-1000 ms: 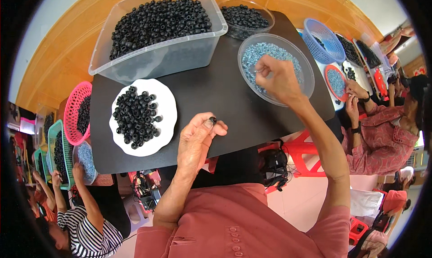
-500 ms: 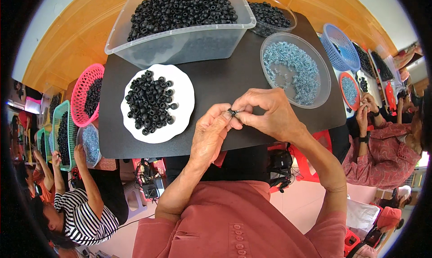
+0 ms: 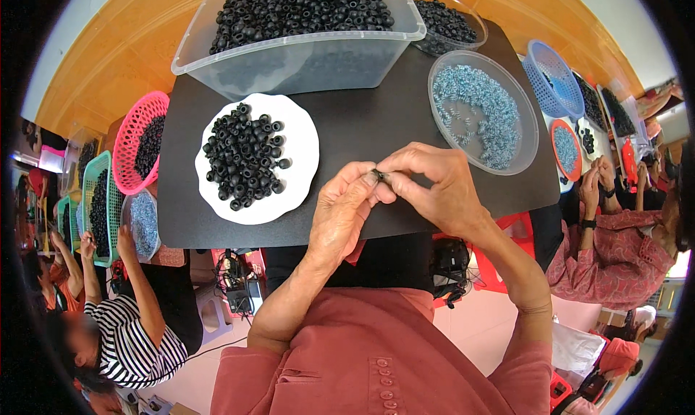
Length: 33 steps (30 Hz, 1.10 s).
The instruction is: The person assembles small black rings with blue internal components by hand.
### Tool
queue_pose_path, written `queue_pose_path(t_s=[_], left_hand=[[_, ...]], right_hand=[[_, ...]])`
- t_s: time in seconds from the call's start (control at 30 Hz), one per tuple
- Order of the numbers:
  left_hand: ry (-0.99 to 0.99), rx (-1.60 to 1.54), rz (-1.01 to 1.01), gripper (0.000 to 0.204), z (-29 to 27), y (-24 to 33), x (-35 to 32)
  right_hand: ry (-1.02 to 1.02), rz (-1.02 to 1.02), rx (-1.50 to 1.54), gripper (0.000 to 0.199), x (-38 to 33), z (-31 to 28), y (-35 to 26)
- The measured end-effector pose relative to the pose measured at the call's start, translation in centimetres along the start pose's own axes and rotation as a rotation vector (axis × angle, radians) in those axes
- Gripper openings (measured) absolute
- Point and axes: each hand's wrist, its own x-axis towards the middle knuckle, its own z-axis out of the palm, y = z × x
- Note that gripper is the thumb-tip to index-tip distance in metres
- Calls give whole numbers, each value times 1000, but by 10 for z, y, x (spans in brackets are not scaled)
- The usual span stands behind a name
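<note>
Both hands meet above the near edge of the dark table [image 3: 362, 111]. A small black hollow plastic piece [image 3: 378, 175] is pinched between the thumb and fingers of my left hand [image 3: 343, 204]. My right hand [image 3: 440, 185] closes thumb and forefinger against the same piece from the right; whether it also holds something tiny is hidden. To the left, a white scalloped plate [image 3: 302, 151] bears a heap of similar black pieces [image 3: 242, 154], rounded and with holes. Right of my hands, a clear round tub [image 3: 532, 136] holds many tiny bluish, shiny pieces [image 3: 481, 107].
A large clear bin [image 3: 318, 64] of black pieces stands at the back, beside a round clear container [image 3: 481, 35] of more. Pink [image 3: 124, 151] and green baskets [image 3: 108, 198] sit left, near a person in stripes [image 3: 141, 339]. Another person [image 3: 615, 256] works at right, by a blue basket [image 3: 536, 60].
My hands stay together at nearly the same spot, with small finger shifts around the black piece. The view has shifted slightly.
</note>
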Motion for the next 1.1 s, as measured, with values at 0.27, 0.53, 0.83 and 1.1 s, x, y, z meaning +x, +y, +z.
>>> queue_pose_path(t_s=[0.27,0.53,0.83,1.1], left_hand=[[-7,-39,-41,19,1,5,-1],[-122,86,-44,24,-5,-2,-2],[-118,59,-82,24,0,2,-3],[-123,143,-69,20,1,8,-2]], right_hand=[[-71,280,261,3,3,5,8],[-128,341,235,6,44,22,2],[-344,-154,-44,12,109,68,-1],[-466,-283,-291,13,124,94,1]])
